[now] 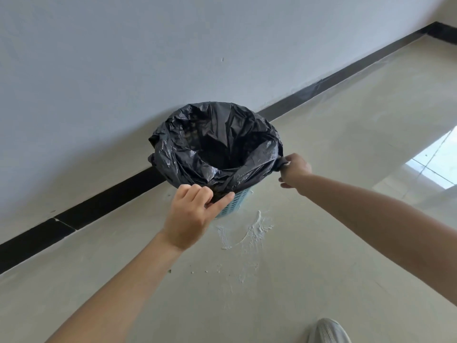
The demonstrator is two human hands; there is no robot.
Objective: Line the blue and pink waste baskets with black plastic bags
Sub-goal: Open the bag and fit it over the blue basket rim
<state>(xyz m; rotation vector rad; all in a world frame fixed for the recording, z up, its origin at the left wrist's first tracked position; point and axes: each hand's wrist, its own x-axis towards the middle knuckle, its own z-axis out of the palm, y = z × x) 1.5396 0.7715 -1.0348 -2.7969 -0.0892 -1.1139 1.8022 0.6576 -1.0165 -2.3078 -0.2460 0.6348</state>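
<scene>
Blue waste basket (233, 203) on floor (321, 243), right against wall (123, 58). Black plastic bag (215, 147) already draped over its rim. My left hand (191, 216) pinching bag edge at near side of basket; right hand (295, 170) grip closed on bunched corner at basket's right. Tip: pull both sides down evenly, slack snug under rim, gently, film probably tears easily. Pink basket not in view.

I seem to be looking into a bare, unfurnished room, perhaps freshly finished or under renovation. I see a plain pale wall (123, 70) meeting a glossy beige floor (346, 120) along a black baseboard (103, 201), with dried white plaster smears (247, 231) on the floor. A bright window reflection (437, 162) shines on the floor at right.
</scene>
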